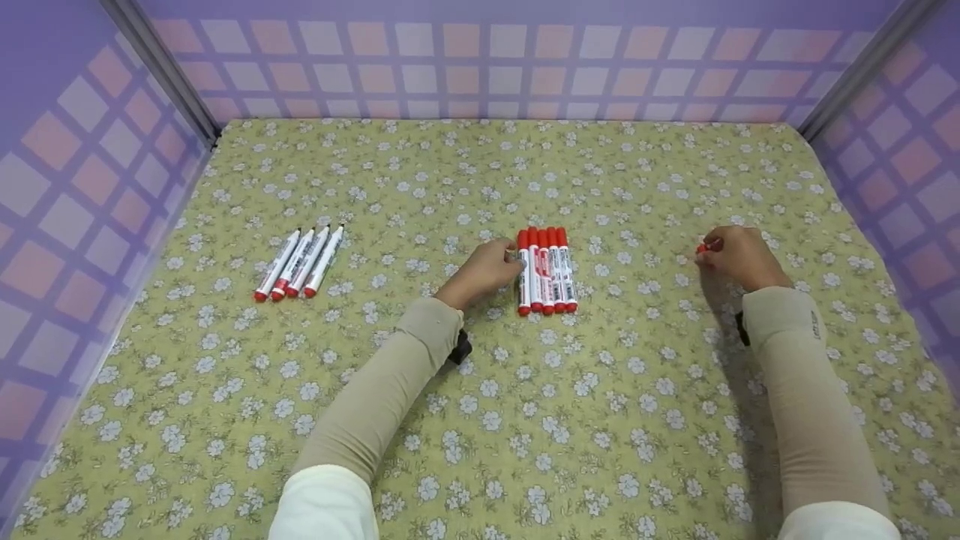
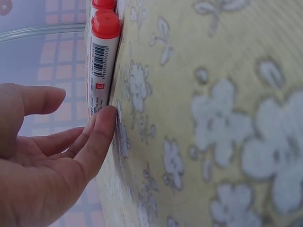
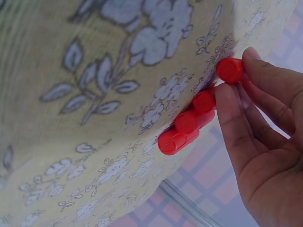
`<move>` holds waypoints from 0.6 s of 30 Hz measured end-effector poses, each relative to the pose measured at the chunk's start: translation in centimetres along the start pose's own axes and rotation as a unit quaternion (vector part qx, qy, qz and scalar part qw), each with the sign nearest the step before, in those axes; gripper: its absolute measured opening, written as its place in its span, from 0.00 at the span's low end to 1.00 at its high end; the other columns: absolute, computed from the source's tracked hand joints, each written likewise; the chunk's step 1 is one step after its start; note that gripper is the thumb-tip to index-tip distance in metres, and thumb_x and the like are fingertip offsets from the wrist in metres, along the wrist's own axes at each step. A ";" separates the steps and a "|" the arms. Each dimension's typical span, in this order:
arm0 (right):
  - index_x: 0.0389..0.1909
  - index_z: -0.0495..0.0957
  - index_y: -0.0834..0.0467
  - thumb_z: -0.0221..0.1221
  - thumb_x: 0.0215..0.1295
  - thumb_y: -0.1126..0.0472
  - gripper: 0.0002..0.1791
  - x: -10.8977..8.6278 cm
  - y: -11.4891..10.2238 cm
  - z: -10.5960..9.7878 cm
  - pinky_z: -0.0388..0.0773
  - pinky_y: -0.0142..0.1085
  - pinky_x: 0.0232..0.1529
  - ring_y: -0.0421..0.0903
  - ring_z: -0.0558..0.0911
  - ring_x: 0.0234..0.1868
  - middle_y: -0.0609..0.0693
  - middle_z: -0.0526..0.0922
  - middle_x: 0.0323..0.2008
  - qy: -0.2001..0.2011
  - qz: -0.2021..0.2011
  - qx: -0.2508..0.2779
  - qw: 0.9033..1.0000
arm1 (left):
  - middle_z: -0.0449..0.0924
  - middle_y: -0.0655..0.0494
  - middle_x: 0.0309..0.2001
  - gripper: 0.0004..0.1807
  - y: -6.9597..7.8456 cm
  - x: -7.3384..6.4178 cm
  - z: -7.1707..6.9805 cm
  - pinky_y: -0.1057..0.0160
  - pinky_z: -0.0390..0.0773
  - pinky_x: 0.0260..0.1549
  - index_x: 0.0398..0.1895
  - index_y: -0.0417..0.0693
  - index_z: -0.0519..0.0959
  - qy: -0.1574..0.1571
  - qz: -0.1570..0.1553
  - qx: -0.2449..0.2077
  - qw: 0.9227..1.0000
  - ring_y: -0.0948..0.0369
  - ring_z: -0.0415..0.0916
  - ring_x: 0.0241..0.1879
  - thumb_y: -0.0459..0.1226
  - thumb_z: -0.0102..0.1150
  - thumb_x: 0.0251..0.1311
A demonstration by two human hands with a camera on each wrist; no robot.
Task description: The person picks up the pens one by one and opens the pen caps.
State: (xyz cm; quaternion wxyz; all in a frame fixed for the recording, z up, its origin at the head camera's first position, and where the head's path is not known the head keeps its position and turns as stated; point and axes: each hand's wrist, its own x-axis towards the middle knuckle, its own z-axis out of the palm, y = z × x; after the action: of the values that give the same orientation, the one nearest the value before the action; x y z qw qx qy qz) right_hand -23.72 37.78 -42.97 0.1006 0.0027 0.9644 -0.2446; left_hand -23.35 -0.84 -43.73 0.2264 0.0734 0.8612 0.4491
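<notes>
My right hand [image 1: 742, 259] pinches a red marker cap [image 3: 229, 70] between thumb and fingers, low over the cloth. Three more red caps [image 3: 187, 122] lie in a slanted line beside the fingers in the right wrist view; in the head view the hand mostly hides them. At the middle, several capped red markers [image 1: 545, 270] lie side by side, caps pointing away from me. My left hand [image 1: 484, 270] is at the left side of this row, its fingers loosely extended against the outermost marker [image 2: 100, 61], thumb apart from it.
Over to the left, several uncapped white markers [image 1: 300, 262] with dark tips lie slanted in a group, red ends toward me. A yellow flowered cloth [image 1: 450, 180] covers the table. Purple checked panels [image 1: 517, 60] stand along the back and both sides.
</notes>
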 end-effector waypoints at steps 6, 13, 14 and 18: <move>0.53 0.74 0.72 0.58 0.67 0.63 0.19 0.0 0.3 0.1 0.78 0.53 0.41 0.62 0.82 0.42 0.73 0.79 0.46 0.012 -0.012 -0.008 1.000 | 0.74 0.52 0.35 0.22 0.1 0.4 0.2 0.65 0.70 0.28 0.64 0.38 0.67 0.002 0.009 -0.035 0.999 0.64 0.67 0.26 0.40 0.45 0.70; 0.52 0.75 0.72 0.58 0.67 0.63 0.18 0.0 0.3 0.2 0.78 0.53 0.41 0.62 0.82 0.42 0.73 0.79 0.46 0.010 -0.011 -0.005 1.000 | 0.73 0.55 0.32 0.14 0.1 1.0 0.4 0.68 0.68 0.25 0.52 0.42 0.73 0.009 0.000 -0.027 1.000 0.64 0.67 0.27 0.39 0.46 0.68; 0.52 0.75 0.72 0.58 0.67 0.63 0.18 -0.1 0.3 0.2 0.78 0.53 0.41 0.62 0.82 0.42 0.72 0.79 0.46 0.010 -0.012 -0.003 1.000 | 0.74 0.54 0.34 0.15 0.2 1.1 0.4 0.68 0.70 0.27 0.54 0.41 0.73 0.009 -0.002 -0.030 1.000 0.63 0.69 0.29 0.39 0.47 0.68; 0.52 0.75 0.72 0.57 0.67 0.63 0.18 -0.2 0.2 0.1 0.78 0.54 0.41 0.62 0.82 0.42 0.72 0.79 0.46 0.010 -0.011 -0.003 1.000 | 0.78 0.50 0.46 0.20 0.3 1.3 0.7 0.65 0.76 0.36 0.60 0.39 0.70 0.013 -0.008 -0.034 0.999 0.60 0.76 0.40 0.39 0.51 0.68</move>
State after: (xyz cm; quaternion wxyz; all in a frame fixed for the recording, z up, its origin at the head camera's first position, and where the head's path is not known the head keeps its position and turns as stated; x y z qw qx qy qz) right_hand -23.49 37.92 -43.15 0.0880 -0.0060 0.9662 -0.2423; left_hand -24.24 0.27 -44.25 0.2215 0.0531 0.8487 0.4773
